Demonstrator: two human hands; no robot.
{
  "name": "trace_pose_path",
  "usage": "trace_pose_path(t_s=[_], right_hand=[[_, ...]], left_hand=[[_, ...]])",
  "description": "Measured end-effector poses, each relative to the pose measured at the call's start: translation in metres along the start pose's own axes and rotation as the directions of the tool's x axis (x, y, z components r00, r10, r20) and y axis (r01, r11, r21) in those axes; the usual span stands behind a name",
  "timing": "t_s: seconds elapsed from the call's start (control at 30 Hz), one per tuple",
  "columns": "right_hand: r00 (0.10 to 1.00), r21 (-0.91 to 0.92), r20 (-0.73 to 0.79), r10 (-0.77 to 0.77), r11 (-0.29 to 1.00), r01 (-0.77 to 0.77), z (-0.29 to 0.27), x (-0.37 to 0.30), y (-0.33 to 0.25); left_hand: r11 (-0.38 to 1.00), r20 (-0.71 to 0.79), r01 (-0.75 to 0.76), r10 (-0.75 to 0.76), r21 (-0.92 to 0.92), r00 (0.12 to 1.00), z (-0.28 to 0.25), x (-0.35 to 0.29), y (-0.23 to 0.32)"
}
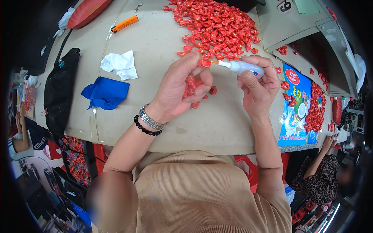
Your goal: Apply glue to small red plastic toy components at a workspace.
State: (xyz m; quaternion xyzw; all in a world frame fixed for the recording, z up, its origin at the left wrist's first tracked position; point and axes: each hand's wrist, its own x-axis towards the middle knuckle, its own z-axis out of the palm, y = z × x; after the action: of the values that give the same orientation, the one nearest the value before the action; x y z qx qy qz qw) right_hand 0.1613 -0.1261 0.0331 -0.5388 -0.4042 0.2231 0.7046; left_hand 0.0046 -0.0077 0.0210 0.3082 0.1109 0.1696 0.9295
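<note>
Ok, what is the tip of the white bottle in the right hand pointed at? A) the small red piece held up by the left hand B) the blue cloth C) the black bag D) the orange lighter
A: the bottle tip meets the red piece pinched in the left hand.

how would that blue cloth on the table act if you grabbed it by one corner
The blue cloth lies crumpled with soft folds, so it would probably hang limp rather than hold its shape. It looks thin, so likely light. Pushed, it would probably bunch up instead of sliding whole, and it should not roll or tip.
</note>
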Motion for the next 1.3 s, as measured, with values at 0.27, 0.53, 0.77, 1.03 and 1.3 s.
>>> trace_pose_path(t_s=[0.27, 0.53, 0.77, 1.03, 1.3], right_hand=[[0.998, 0.027, -0.023, 0.060, 0.998, -0.059, -0.0033, -0.0002, -0.0034], [1.000, 0.013, 0.011, -0.029, 1.000, 0.029, -0.0002, -0.0003, -0.0010], [1.000, 0.018, 0.004, 0.022, 1.000, -0.022, -0.0020, -0.0008, -0.0042], [1.000, 0.040, 0.019, -0.004, 0.999, 0.003, -0.0024, -0.0009, -0.0018], [1.000, 0.034, 0.001, -0.008, 0.999, 0.008, -0.0033, -0.0010, -0.0035]], left_hand=[[1.000, 0.001, -0.012, 0.012, -0.027, 1.000, -0.0005, 0.0006, -0.0002], [0.999, 0.041, -0.015, 0.017, -0.047, 0.999, -0.0025, 0.0002, 0.0003], [0.998, 0.021, -0.015, 0.016, -0.053, 1.000, -0.0008, -0.0002, 0.0006], [0.999, 0.026, -0.016, 0.017, -0.051, 1.000, -0.0012, -0.0001, 0.0004], [0.999, 0.017, -0.016, 0.016, -0.034, 1.000, -0.0002, -0.0001, 0.0002]])
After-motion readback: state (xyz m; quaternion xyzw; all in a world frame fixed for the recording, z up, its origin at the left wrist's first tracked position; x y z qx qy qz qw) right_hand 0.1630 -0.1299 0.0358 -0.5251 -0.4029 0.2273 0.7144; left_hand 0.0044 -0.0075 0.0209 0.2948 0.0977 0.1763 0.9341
